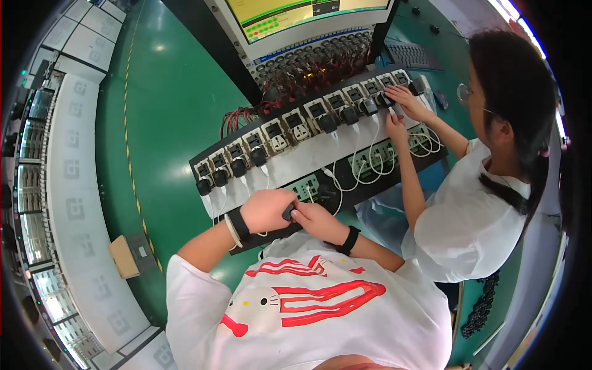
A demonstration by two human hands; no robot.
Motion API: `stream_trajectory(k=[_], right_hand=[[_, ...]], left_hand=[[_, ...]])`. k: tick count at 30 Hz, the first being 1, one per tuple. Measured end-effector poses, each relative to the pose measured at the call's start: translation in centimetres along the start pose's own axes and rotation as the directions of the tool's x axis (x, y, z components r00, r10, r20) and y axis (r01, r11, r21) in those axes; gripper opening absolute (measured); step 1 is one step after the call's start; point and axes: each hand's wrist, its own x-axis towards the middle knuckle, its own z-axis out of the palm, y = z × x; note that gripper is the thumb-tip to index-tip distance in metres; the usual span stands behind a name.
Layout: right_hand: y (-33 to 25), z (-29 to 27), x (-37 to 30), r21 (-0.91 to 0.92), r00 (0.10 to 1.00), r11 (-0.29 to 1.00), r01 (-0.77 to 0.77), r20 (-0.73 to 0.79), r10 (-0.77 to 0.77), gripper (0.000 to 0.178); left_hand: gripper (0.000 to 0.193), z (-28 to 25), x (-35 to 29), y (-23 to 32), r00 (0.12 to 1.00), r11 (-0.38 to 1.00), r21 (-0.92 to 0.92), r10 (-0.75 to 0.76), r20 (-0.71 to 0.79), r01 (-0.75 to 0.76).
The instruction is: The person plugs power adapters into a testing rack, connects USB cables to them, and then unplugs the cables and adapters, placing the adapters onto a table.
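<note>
Close to the bench's front edge, my left hand (266,211) and my right hand (322,222) meet, both closed on a small black charger (288,213). Its prongs and far side are hidden by my fingers. Just beyond them lies a green circuit board (306,189) with a white cable (310,196) rising from it. Along the white bench top (290,163) runs a row of sockets. Several black chargers (258,156) with white cables are plugged in, while the socket (300,130) near the middle holds none.
At the right a co-worker (472,228) in white has both hands (401,97) at the sockets' far end. A monitor (302,18) stands behind the bench above red wiring (314,68). A keyboard (412,57) is at the back right; an open cardboard box (125,257) lies on the left floor.
</note>
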Motion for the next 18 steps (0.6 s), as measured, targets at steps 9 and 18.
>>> stream_trajectory(k=[9, 18], right_hand=[[-4.1, 0.6, -1.3, 0.061, 0.976, 0.996, 0.067, 0.201, -0.078, 0.025], [3.9, -2.9, -4.5, 0.212, 0.943, 0.956, -0.202, -0.223, 0.248, 0.029]], left_hand=[[0.021, -3.6, -4.7, 2.9, 0.993, 0.983, 0.181, -0.009, 0.120, -0.013], [0.037, -11.8, -1.1, -8.7, 0.854, 0.953, 0.067, -0.233, -0.466, 0.297]])
